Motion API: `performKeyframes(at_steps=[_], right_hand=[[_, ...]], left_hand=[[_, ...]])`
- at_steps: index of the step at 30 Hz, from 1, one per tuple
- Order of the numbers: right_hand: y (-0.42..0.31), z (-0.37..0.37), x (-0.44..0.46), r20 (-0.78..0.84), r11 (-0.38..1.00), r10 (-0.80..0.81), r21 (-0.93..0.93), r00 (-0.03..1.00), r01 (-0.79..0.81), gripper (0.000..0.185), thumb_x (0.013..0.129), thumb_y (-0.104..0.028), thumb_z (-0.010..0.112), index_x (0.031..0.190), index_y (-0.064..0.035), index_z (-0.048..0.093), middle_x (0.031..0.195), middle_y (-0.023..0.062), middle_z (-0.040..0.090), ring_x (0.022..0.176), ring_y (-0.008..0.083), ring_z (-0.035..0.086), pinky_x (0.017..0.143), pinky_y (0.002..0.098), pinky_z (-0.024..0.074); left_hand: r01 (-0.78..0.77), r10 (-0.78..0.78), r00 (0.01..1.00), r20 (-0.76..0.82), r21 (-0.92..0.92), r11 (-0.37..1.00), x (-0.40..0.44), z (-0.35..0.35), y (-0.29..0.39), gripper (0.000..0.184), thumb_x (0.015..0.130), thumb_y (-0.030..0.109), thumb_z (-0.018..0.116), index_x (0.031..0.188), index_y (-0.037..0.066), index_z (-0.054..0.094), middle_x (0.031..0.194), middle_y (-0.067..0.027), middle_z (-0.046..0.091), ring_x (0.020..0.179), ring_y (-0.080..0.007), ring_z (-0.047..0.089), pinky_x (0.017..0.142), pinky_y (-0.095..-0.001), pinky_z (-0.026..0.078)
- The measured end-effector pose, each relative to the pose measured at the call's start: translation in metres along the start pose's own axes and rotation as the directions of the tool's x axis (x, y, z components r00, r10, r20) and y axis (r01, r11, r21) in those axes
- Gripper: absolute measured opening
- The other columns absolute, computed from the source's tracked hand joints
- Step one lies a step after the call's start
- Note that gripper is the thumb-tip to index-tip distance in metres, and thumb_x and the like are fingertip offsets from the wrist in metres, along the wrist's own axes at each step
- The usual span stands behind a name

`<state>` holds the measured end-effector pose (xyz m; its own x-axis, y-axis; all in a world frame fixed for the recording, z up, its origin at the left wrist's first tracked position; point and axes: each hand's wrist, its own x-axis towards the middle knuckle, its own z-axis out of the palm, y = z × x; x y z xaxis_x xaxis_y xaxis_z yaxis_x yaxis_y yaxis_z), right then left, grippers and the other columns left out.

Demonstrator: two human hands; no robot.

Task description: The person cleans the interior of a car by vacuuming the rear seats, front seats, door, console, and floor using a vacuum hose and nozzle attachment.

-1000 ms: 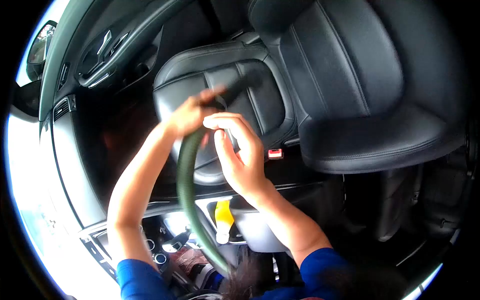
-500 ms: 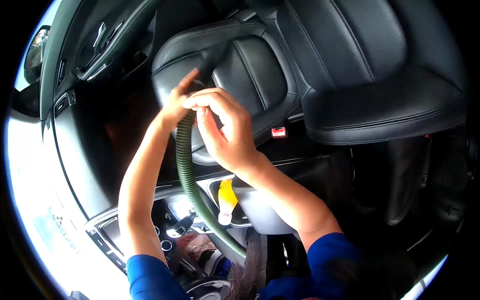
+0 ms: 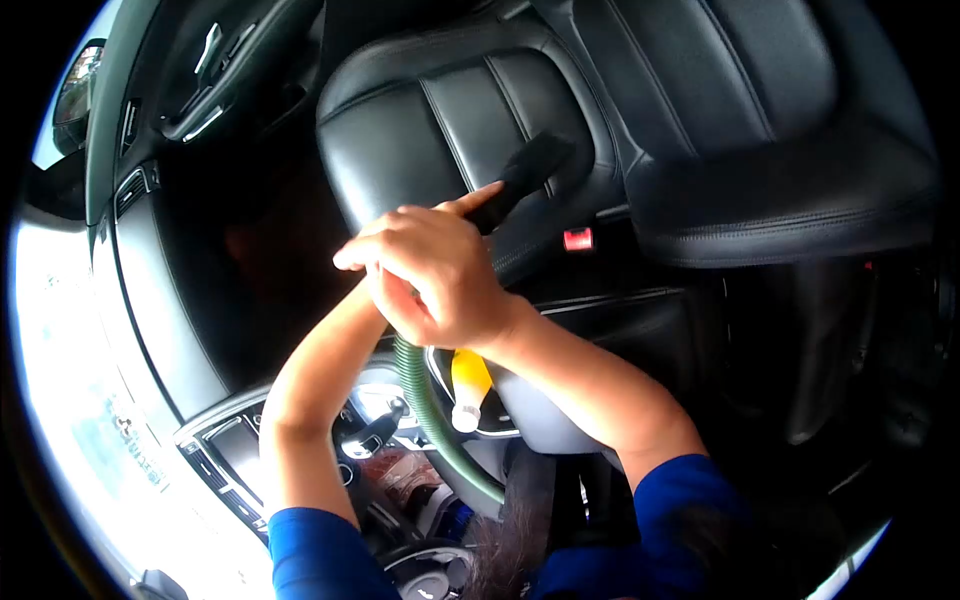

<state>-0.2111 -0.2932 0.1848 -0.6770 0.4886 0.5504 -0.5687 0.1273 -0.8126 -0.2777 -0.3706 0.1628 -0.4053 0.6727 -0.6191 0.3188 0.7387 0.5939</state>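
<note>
Far left, the door handle (image 3: 208,48) gleams above the dark footwell, and here comes the left forearm, reaching up past the gear lever (image 3: 378,430). Next in line, the green ribbed hose (image 3: 425,400) curves up from the bottom over the console and vanishes beneath the hands. Just beside it sits a yellow bottle (image 3: 472,378) with a pale cap, in the console recess; a tug on that hose could swing it sideways and knock the bottle, or drag it against the lever. Now the crossing point: the right hand (image 3: 445,280) lies over the left, its fingers bent, though whether they close on anything cannot be told. Under it, the left hand (image 3: 476,198) is mostly hidden, one finger stretched along the black nozzle (image 3: 535,168), the others apparently wrapped around its near end. Such a covered grip could slip or twist if the hose pulls back, and the hands might foul each other. Out front, the nozzle slants over the black seat cushion (image 3: 390,145); contact is unclear, but a hard, tilted edge pressed down could scuff the leather or catch a seam. Further right, the red buckle (image 3: 578,239) stands near enough to snag a wide sweep, with the backrest (image 3: 700,85) beyond.
</note>
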Motion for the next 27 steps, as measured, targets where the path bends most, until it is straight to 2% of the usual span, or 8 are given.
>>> performKeyframes(at_steps=[5, 9, 10, 15, 17, 19, 21, 27], right_hand=[[0.010, -0.013, 0.003, 0.021, 0.993, 0.001, -0.118, 1.000, 0.001, 0.012, 0.082, 0.000, 0.055, 0.088, -0.0048, 0.064, 0.075, 0.0095, 0.066, 0.066, 0.0230, 0.065, 0.061, 0.0304, 0.0511], [0.008, -0.015, 0.002, 0.033, 0.993, 0.025, -0.118, 0.999, -0.021, 0.012, 0.081, 0.001, 0.056, 0.087, -0.0042, 0.065, 0.078, 0.0094, 0.067, 0.067, 0.0227, 0.065, 0.060, 0.0316, 0.0515], [0.009, -0.019, 0.006, 0.074, 0.992, 0.026, -0.122, 0.997, -0.017, 0.013, 0.080, 0.003, 0.056, 0.087, -0.0033, 0.066, 0.079, 0.0088, 0.068, 0.066, 0.0214, 0.065, 0.060, 0.0306, 0.0517], [0.012, -0.066, 0.041, -0.459, 0.968, 0.235, 0.193, 0.857, -0.162, 0.017, 0.097, -0.005, 0.046, 0.105, -0.0024, 0.061, 0.088, 0.0107, 0.069, 0.070, 0.0121, 0.063, 0.066, 0.0234, 0.0509], [0.025, -0.091, 0.047, -0.660, 0.942, 0.327, 0.283, 0.677, -0.179, 0.018, 0.096, -0.006, 0.048, 0.108, -0.0023, 0.060, 0.088, 0.0094, 0.069, 0.069, 0.0111, 0.063, 0.067, 0.0235, 0.0513], [0.023, -0.097, 0.049, -0.695, 0.883, 0.464, 0.411, 0.550, -0.226, 0.021, 0.091, -0.001, 0.048, 0.108, -0.0028, 0.060, 0.086, 0.0093, 0.069, 0.068, 0.0121, 0.063, 0.068, 0.0245, 0.0527], [0.025, -0.096, 0.049, -0.701, 0.891, 0.450, 0.389, 0.553, -0.232, 0.022, 0.090, 0.000, 0.047, 0.108, -0.0024, 0.060, 0.086, 0.0098, 0.069, 0.068, 0.0127, 0.063, 0.068, 0.0255, 0.0526], [0.016, -0.114, 0.058, -0.787, 0.929, 0.363, 0.346, 0.498, -0.129, 0.025, 0.087, 0.003, 0.045, 0.109, -0.0010, 0.059, 0.083, 0.0086, 0.067, 0.066, 0.0135, 0.060, 0.068, 0.0276, 0.0509]], left_hand=[[-0.456, 0.476, 0.833, -0.284, 0.136, 0.879, -0.008, 0.034, -0.021, 0.054, 0.084, 0.012, 0.068, 0.135, 0.016, 0.052, 0.101, -0.0126, 0.067, 0.095, -0.0275, 0.064, 0.086, -0.0368, 0.050], [0.128, -0.281, 0.943, 0.179, 0.585, 0.801, -0.059, -0.008, -0.026, 0.055, 0.084, 0.013, 0.059, 0.138, 0.015, 0.051, 0.088, -0.0140, 0.070, 0.079, -0.0283, 0.069, 0.076, -0.0384, 0.055], [0.228, -0.362, 0.924, 0.123, 0.582, 0.780, -0.078, -0.024, -0.003, 0.037, 0.077, 0.014, 0.066, 0.114, 0.008, 0.061, 0.082, -0.0146, 0.068, 0.079, -0.0324, 0.066, 0.078, -0.0424, 0.053], [0.470, -0.594, 0.797, 0.104, 0.512, 0.720, -0.147, -0.070, 0.023, 0.074, 0.078, 0.014, 0.063, 0.147, 0.021, 0.037, 0.071, -0.0136, 0.066, 0.055, -0.0225, 0.064, 0.058, -0.0364, 0.056], [0.702, -0.707, 0.667, 0.236, 0.119, 0.702, -0.149, -0.101, 0.025, 0.077, 0.079, 0.011, 0.062, 0.149, 0.024, 0.034, 0.076, -0.0120, 0.067, 0.059, -0.0194, 0.065, 0.052, -0.0329, 0.055], [0.527, -0.556, 0.826, 0.092, -0.472, 0.707, -0.143, -0.117, -0.002, 0.074, 0.085, 0.011, 0.063, 0.150, 0.022, 0.031, 0.073, -0.0105, 0.060, 0.051, -0.0148, 0.058, 0.044, -0.0293, 0.051], [0.367, -0.557, 0.812, -0.175, -0.589, 0.720, -0.113, -0.107, -0.021, 0.073, 0.087, 0.010, 0.061, 0.151, 0.022, 0.029, 0.072, -0.0092, 0.058, 0.050, -0.0145, 0.057, 0.043, -0.0294, 0.050], [0.286, -0.287, 0.958, 0.006, -0.093, 0.954, -0.146, 0.008, -0.057, 0.082, 0.083, 0.006, 0.064, 0.153, 0.020, 0.022, 0.088, -0.0138, 0.064, 0.054, -0.0161, 0.061, 0.051, -0.0279, 0.056]])
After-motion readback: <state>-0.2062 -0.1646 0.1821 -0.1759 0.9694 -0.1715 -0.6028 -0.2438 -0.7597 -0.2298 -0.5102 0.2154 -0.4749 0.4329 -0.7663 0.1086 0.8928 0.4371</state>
